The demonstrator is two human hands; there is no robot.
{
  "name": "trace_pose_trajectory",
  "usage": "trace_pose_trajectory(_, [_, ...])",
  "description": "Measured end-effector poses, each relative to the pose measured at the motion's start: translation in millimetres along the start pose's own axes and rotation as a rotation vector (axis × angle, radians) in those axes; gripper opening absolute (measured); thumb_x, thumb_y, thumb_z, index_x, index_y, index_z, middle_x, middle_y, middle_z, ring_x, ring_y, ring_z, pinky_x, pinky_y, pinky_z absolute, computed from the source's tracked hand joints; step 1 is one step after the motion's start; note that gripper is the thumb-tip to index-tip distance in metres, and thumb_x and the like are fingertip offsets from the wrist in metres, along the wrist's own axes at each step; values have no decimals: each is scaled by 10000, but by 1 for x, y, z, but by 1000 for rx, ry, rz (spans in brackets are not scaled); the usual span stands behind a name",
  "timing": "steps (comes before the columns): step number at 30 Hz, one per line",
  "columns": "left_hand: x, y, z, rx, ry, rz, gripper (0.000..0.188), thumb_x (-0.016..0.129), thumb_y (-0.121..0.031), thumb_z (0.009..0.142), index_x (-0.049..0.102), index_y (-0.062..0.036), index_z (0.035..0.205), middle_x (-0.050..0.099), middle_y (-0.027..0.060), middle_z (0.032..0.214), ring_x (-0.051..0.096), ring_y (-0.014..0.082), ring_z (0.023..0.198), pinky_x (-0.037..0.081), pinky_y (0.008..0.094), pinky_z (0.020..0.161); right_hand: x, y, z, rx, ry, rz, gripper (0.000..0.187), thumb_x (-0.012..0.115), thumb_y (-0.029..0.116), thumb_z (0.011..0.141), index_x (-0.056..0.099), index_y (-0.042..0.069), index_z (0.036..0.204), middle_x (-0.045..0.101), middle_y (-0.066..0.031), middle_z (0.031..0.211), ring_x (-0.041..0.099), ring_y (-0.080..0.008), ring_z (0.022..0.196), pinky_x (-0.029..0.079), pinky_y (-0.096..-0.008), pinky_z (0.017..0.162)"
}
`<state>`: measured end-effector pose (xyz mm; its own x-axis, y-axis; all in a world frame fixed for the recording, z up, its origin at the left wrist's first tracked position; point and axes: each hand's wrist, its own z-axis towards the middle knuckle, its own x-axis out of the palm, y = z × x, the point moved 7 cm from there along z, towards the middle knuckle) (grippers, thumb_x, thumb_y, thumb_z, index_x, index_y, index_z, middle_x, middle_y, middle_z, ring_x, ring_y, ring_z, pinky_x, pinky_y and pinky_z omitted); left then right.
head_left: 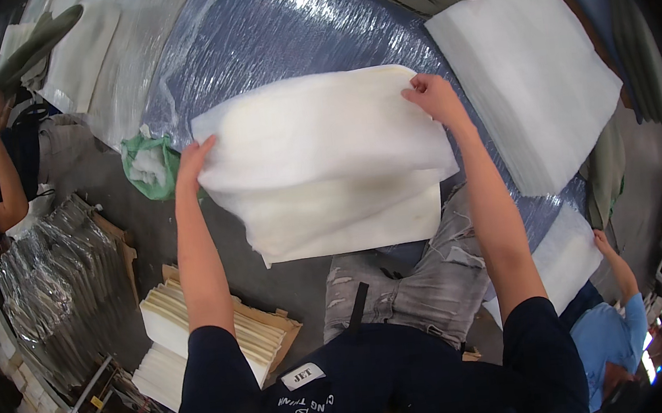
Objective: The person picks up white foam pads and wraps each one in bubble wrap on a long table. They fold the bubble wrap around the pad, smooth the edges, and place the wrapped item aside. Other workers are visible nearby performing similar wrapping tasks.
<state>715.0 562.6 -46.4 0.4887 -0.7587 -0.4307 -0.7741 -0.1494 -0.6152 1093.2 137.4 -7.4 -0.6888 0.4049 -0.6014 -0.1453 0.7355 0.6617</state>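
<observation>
A thin, translucent white batting sheet [309, 149] spreads over a cream foam pad [349, 225] in front of me. The pad's lower part shows below the sheet's sagging edge. My left hand [197, 157] pinches the left side of the sheet, thumb on top. At the far right corner, my right hand [434, 99] grips the sheet's edge between thumb and fingers; whether it holds the pad too is hard to tell. Beneath lies a blue table surface [275, 41] covered in shiny clear plastic film.
A thick stack of white batting sheets [529, 68] lies to the right. Cream foam pads [222, 320] in cardboard stand at lower left, near plastic-wrapped grey pieces [71, 283]. A green bag [150, 168] sits by the table. Co-workers [611, 339] are at the right and far left.
</observation>
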Motion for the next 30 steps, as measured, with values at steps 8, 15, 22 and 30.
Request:
trace_pose_trajectory(8, [-16, -171, 19, 553, -342, -3, 568, 731, -392, 869, 605, 55, 1197, 673, 134, 1098, 629, 200, 980, 478, 327, 874, -87, 7, 70, -31, -408, 220, 456, 746, 341, 802, 642, 18, 1106, 690, -83, 860, 645, -160, 749, 505, -309, 694])
trace_pose_trajectory(15, [-6, -87, -40, 628, -505, -21, 834, 705, -329, 907, 265, 83, 1483, 344, 258, 1515, 369, 332, 1390, 299, 393, 1135, -45, -50, 4, -78, -535, 196, 757, 749, 400, 829, 446, -6, 1392, 645, -195, 1153, 642, -261, 1011, 492, -350, 902])
trace_pose_trajectory(22, [63, 93, -150, 96, -252, -174, 619, 714, -326, 909, 479, 26, 1360, 616, 147, 1238, 582, 187, 1090, 442, 314, 945, 12, -107, -139, 166, -74, 314, 471, 728, 296, 842, 639, -40, 1159, 700, -136, 960, 644, -170, 810, 509, -325, 750])
trace_pose_trajectory(30, [42, 100, -159, 148, -348, -258, 335, 708, -299, 918, 668, 27, 979, 667, 21, 823, 543, 81, 712, 454, 256, 667, -4, -99, -184, 375, 105, 40, 413, 708, 254, 845, 663, -18, 1152, 710, -127, 898, 656, -184, 736, 520, -345, 701])
